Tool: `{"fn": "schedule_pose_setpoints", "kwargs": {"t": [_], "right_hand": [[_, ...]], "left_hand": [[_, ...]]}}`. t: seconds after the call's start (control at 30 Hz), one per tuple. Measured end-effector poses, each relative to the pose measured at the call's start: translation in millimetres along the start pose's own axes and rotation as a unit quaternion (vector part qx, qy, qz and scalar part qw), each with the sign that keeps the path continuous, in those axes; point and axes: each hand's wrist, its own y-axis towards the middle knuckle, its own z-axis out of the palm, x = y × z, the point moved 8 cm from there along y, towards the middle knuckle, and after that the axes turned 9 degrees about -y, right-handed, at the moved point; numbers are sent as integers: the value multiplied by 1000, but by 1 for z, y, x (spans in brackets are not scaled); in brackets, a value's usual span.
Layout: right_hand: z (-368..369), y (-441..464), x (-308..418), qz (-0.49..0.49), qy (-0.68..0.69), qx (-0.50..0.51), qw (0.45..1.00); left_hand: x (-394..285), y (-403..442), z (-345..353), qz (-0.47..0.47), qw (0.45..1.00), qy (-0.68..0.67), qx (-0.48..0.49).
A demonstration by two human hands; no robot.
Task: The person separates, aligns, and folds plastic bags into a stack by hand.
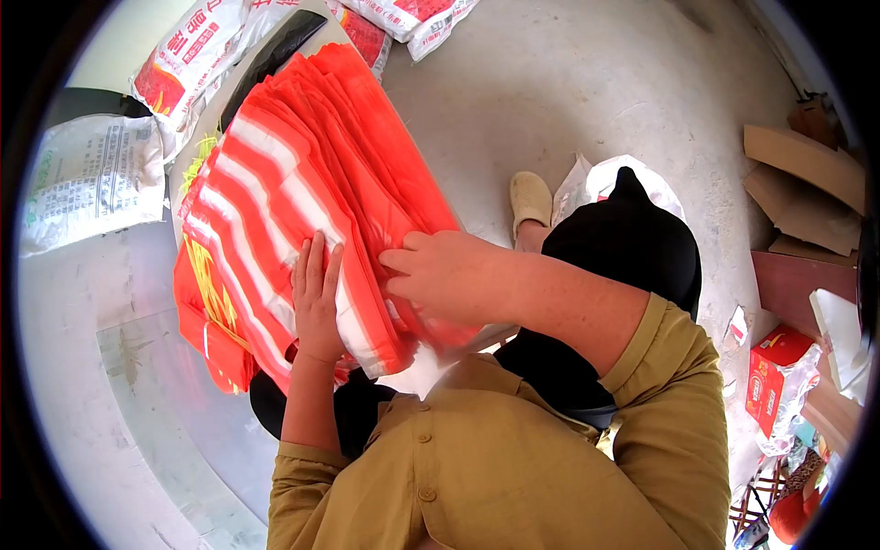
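A thick stack of red plastic sheets or bags with white stripes (275, 197) lies across a board in front of me. My left hand (318, 298) rests flat on the striped part, fingers apart. To its right, my right hand (435, 270) has its fingers curled at the red layers near the stack's lower right edge; its fingertips are partly hidden in the folds. Yellow strings (215, 293) show at the stack's left side, over a folded red bundle (213, 348).
Printed white and red sacks (197, 55) lie at the upper left, beside a pale sack (96, 179). A black object (270, 64) sits at the board's far end. Cardboard (807, 192) and a red box (777, 376) stand at the right.
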Motion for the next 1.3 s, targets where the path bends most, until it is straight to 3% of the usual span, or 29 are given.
{"fn": "schedule_pose_setpoints", "kwargs": {"t": [1.3], "right_hand": [[-4,2,-3,12,45,29,999]], "left_hand": [[2,-1,2,-5,1000,2,3]]}}
